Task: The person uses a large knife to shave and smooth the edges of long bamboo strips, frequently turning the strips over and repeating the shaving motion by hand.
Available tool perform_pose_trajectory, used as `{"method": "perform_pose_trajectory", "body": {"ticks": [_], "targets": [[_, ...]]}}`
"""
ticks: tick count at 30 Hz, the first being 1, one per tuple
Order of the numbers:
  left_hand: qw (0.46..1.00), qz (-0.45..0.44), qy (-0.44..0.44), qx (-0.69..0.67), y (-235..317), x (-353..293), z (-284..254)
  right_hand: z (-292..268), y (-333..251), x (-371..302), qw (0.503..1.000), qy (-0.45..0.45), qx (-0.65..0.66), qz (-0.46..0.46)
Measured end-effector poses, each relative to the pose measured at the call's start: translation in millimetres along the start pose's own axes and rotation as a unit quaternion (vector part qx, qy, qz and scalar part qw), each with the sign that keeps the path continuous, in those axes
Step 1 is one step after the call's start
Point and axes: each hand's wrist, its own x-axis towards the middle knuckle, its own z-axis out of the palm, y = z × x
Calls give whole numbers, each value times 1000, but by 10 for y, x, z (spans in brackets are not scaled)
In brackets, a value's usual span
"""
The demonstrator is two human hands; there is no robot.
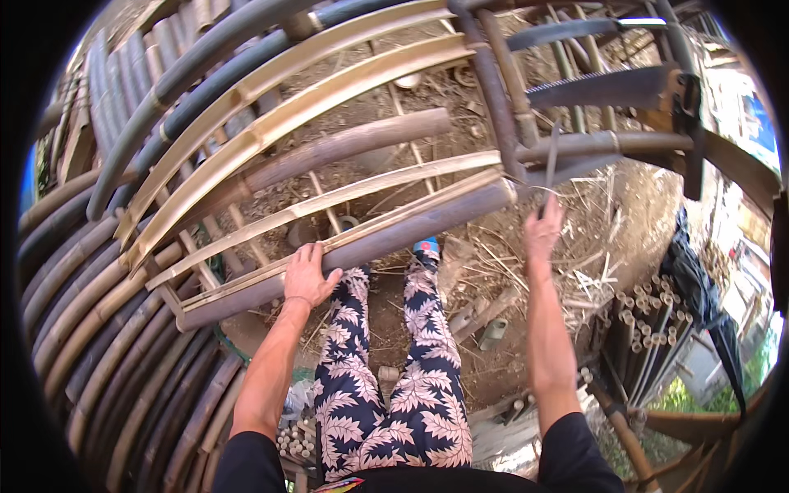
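Observation:
A thick brown bamboo pole [394, 226] lies slantwise in front of me, with a pale split strip [370, 212] along its far side. My left hand [308, 277] grips this pole left of the middle, fingers over the top and thumb on the near side. Beyond the pole's right end, my right hand [544, 230] is closed round the handle of a knife [552, 156], whose narrow blade points away from me. The fingers hide most of the handle. A thin curled shaving [538, 188] shows between the pole's end and the knife.
Split bamboo lengths [271, 123] and a bamboo frame [499, 90] lie beyond the pole. Handsaws [604, 89] rest at the far right. Stacked poles [115, 361] fill the left; bundled thin canes [653, 312] stand right. Shavings [592, 279] litter the ground.

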Motion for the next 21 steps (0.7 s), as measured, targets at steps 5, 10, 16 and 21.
{"method": "perform_pose_trajectory", "body": {"ticks": [5, 10, 16, 21], "targets": [[999, 38, 15, 11, -247, 33, -141, 538, 247, 10, 997, -11, 57, -47], [975, -23, 220, 36, -254, 252, -283, 439, -140, -414, 981, -72, 144, 105], [984, -21, 99, 145, -736, 695, -567, -744, 502, -1267, 976, -64, 137, 157], [993, 75, 80, 34, -831, 552, -893, -2510, 1456, -2100, 957, 12, -15, 290]]}}
